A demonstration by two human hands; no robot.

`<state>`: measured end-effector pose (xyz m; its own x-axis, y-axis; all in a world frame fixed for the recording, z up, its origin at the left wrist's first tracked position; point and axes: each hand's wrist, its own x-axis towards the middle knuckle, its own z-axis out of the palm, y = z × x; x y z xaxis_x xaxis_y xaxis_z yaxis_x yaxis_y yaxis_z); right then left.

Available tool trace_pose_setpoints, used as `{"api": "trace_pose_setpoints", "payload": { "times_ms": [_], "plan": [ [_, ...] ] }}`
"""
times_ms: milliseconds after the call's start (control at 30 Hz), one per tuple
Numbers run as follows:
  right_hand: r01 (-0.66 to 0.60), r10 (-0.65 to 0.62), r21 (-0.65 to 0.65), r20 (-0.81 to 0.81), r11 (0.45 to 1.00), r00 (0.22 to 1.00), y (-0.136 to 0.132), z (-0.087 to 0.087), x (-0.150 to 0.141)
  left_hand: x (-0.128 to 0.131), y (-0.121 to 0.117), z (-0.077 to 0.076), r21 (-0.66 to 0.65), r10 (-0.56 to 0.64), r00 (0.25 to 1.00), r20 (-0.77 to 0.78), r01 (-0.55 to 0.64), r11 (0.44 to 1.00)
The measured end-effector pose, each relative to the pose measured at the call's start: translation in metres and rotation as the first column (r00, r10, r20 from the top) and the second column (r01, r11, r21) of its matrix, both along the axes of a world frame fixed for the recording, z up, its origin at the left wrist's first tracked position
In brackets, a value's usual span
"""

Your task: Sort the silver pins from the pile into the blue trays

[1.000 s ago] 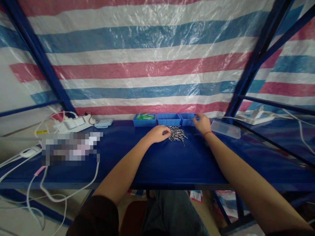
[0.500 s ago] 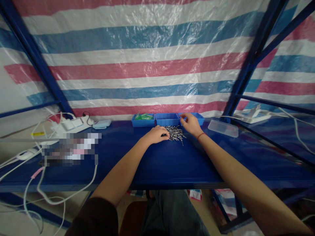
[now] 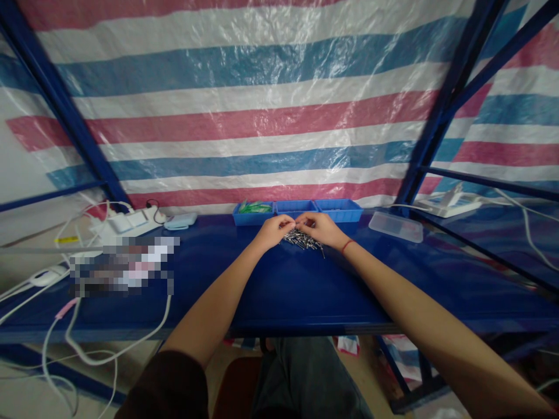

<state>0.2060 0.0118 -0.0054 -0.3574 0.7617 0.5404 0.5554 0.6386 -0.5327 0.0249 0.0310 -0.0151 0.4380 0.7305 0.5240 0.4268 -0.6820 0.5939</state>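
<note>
Over a pile of thin, shiny metal pieces [image 3: 305,240], perhaps rivets or screws, my two hands come together fingertip to fingertip. My left hand [image 3: 274,231] is pinched closed at the pile's left side. From the right, my right hand [image 3: 324,229] meets it with thumb and fingers also pinched. Whatever lies between the fingertips is too small to make out. Behind the hands stand three blue bins in a row: the left bin [image 3: 251,219] holds green packets [image 3: 254,208], and the middle bin [image 3: 283,207] and right bin [image 3: 349,216] have contents I cannot make out clearly.
A clear plastic lid or tray [image 3: 396,227] lies to the right on the blue table [image 3: 305,297]. At left are a power strip [image 3: 126,224], a light-blue case [image 3: 180,221] and loose white cables [image 3: 163,314]. Blue frame posts [image 3: 430,139] rise at both sides.
My right hand has moved left and down from the right bin to meet my left hand. My left hand has lifted slightly off the pile, its fingers now pinched.
</note>
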Motion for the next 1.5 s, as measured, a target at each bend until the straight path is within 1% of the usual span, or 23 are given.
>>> {"api": "trace_pose_setpoints", "payload": {
  "times_ms": [100,167,333,467,800,1000,1233,1367,1500],
  "plan": [
    [0.012,-0.013,-0.035,-0.029,0.999,1.000,0.0006,0.0007,0.0008,0.0031,0.0027,-0.0012,-0.072,0.034,0.991,0.132,-0.025,0.997],
    [0.007,-0.010,-0.062,-0.050,0.998,0.999,0.0005,0.0007,0.0006,0.0049,0.0045,-0.0017,-0.108,0.032,0.980,0.197,-0.011,0.994],
    [-0.061,0.042,-0.135,-0.139,0.989,0.989,0.0013,-0.0011,-0.0012,0.0061,0.0056,-0.0008,-0.124,0.004,0.962,0.273,0.031,0.992],
    [-0.075,0.048,-0.172,-0.158,0.982,0.986,0.0023,-0.0034,-0.0016,0.0060,0.0034,0.0017,-0.099,0.008,0.969,0.248,0.016,0.995],
    [-0.101,0.065,-0.198,-0.178,0.975,0.982,0.0027,-0.0061,-0.0036,0.0071,0.0003,0.0038,-0.103,0.001,0.971,0.237,0.024,0.994],
    [-0.052,0.021,-0.161,-0.185,0.986,0.982,0.0042,-0.0063,-0.0022,0.0065,0.0006,0.0037,-0.092,0.009,0.973,0.229,0.013,0.996],
    [0.030,-0.042,-0.069,-0.170,0.997,0.985,0.0032,-0.0023,-0.0016,0.0063,0.0046,0.0004,-0.075,0.018,0.975,0.222,-0.002,0.997],
    [0.092,-0.096,-0.030,-0.241,0.995,0.966,0.0027,0.0008,-0.0016,0.0061,0.0042,-0.0010,-0.063,0.023,0.981,0.194,-0.011,0.998],
    [0.066,-0.075,-0.037,-0.335,0.997,0.939,0.0019,0.0030,-0.0024,0.0056,0.0050,-0.0028,-0.048,0.021,0.984,0.177,-0.012,0.999]
  ]
}}
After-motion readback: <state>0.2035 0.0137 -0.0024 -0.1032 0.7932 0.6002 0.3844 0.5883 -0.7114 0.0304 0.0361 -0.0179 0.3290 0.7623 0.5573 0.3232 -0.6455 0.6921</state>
